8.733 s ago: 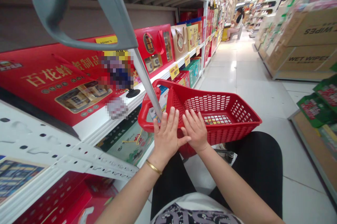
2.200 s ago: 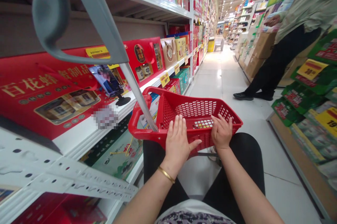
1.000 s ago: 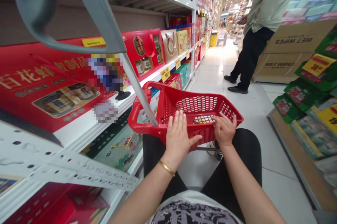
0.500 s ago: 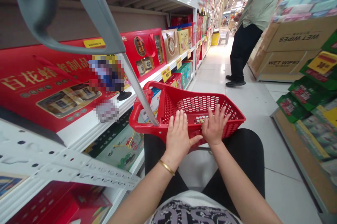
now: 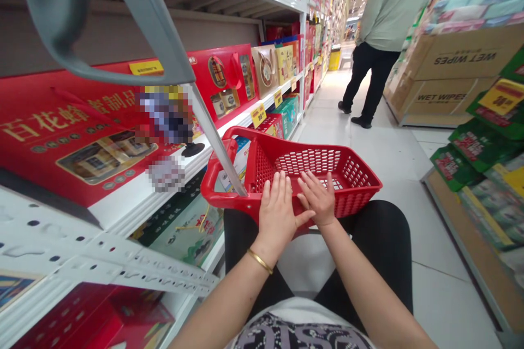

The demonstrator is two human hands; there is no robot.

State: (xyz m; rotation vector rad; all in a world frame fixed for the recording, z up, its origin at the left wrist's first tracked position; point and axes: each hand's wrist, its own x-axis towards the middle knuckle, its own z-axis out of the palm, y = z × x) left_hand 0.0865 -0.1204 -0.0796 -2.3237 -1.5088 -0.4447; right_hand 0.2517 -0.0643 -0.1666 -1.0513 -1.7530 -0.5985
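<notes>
Red plastic shopping basket (image 5: 354, 204) rests across black-trousered thighs (image 5: 385, 229), beside a white store shelf (image 5: 123, 212). Left hand (image 5: 276, 210) and right hand (image 5: 317, 199) lie on its near side, fingers spread wide, not gripping, apparently steadying it. Grey handle (image 5: 151, 27) tilts toward the shelf.

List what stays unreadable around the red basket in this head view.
- Red basket: the left hand and right hand cover part of its near side and inside.
- Item on the black stand: pixelated, so its face can't be made out.
- Label below it: pixelated, text unreadable.
- Grey handle: cut off by the top edge.
- Person in the aisle: head cut off by the top edge.
</notes>
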